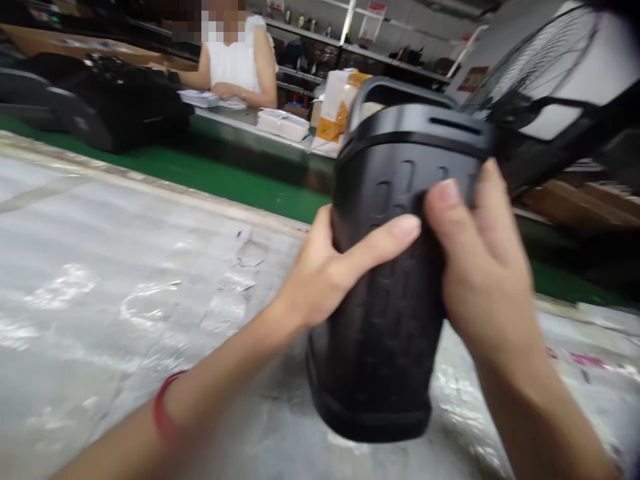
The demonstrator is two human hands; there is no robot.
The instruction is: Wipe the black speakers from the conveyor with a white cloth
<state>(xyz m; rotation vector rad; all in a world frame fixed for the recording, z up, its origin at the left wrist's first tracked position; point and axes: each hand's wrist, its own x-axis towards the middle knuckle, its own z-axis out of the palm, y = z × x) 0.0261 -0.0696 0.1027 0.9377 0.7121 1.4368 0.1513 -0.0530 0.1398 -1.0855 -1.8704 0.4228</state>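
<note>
A tall black case [385, 320] with a rounded, embossed front stands tilted over the plastic-covered table. Its kind does not show clearly. The upper rim is greyer, with a narrow slot, and a loop-like frame rises behind it. My left hand [345, 267] wraps its left side, the thumb laid across the front. On the right side my right hand [480, 260] grips it near the top, thumb pressed on the front. The fingers behind the case are hidden, and motion blurs the picture. A red band circles my left wrist.
Clear plastic sheeting covers the table [125, 267]. Beyond it runs a green conveyor belt [240, 183] carrying a bulky black item [120, 107] on the left. A person in white [237, 67] is across the belt, near white stacks [283, 124]. A large fan [540, 67] stands at right.
</note>
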